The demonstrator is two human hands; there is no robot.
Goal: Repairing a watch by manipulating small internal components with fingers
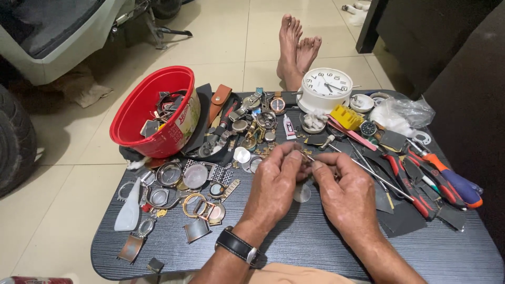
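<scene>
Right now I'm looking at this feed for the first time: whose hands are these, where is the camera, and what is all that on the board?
There is no machine here. One camera sits on a person's head and looks down, so the two bare hands belong to the wearer. The left hand, with a black wristwatch, and the right hand meet at the fingertips, pinching something small between them; it is too tiny to name. They work over a dark wood-grain board resting on a tiled floor. To the left stands a red plastic bowl full of watch parts, with loose watch cases and rings beside it. At the far edge is a white alarm clock. On the right lie pliers with red handles and screwdrivers. The person's bare feet show beyond the board.
</scene>
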